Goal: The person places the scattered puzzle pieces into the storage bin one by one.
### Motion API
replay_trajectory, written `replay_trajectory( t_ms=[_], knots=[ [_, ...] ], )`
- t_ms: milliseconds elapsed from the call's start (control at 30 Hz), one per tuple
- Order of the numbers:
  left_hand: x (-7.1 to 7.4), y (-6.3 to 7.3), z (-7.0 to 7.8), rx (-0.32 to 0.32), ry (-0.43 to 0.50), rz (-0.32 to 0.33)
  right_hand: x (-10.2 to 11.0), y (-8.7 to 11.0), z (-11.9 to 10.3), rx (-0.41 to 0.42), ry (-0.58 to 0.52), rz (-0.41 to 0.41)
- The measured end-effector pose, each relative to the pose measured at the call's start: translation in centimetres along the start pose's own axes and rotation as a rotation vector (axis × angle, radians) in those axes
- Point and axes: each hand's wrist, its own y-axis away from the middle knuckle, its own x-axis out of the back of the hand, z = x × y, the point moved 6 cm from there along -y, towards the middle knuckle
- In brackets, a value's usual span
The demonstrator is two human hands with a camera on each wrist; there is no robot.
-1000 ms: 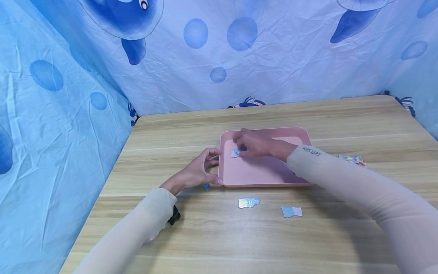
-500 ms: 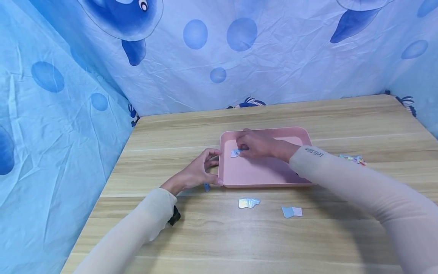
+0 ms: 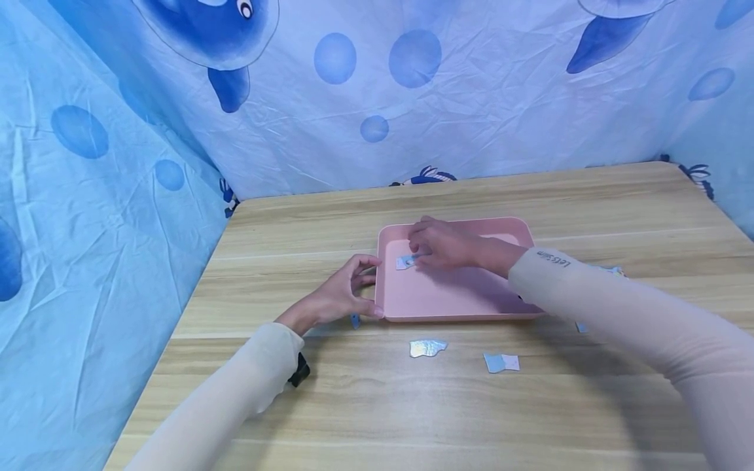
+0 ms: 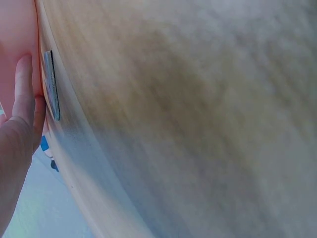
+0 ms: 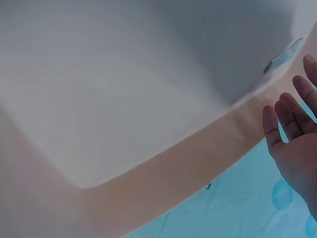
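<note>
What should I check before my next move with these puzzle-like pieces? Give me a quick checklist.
1. Left hand at the pink tray: ok, touching its left side.
2. Piece inside the tray: ok, near the far left corner.
3. Right hand gripping that piece: cannot tell; the hand partly covers it.
4. Shiny piece and blue-and-white piece clear of both hands: ok, in front of the tray.
5. Piece beside the left hand fully visible: not ok, partly hidden in the head view.

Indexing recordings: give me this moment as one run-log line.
left hand: touching left side of pink tray | right hand: at small piece inside tray, grip unclear | shiny piece: on table
</note>
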Motion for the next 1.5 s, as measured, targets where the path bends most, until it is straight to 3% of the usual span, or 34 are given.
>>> replay_trajectory(
  t_ms=[300,633,1067,1500],
  knots=[
    [-0.1,0.0,0.2,0.0,-0.002,0.0,1.9,1.0,-0.1,-0.058,-0.055,0.025],
    [-0.1,-0.1,0.2,0.003,-0.011,0.011,3.9,2.6,0.4,-0.049,-0.07,0.117],
    [-0.3,-0.1,0.2,0.001,-0.024,0.011,6.8,4.7,1.1,-0.191,-0.068,0.138],
    [-0.3,0.0,0.1,-0.015,-0.03,0.015,8.6,7.8,2.5,-0.23,-0.074,0.201]
  ],
)
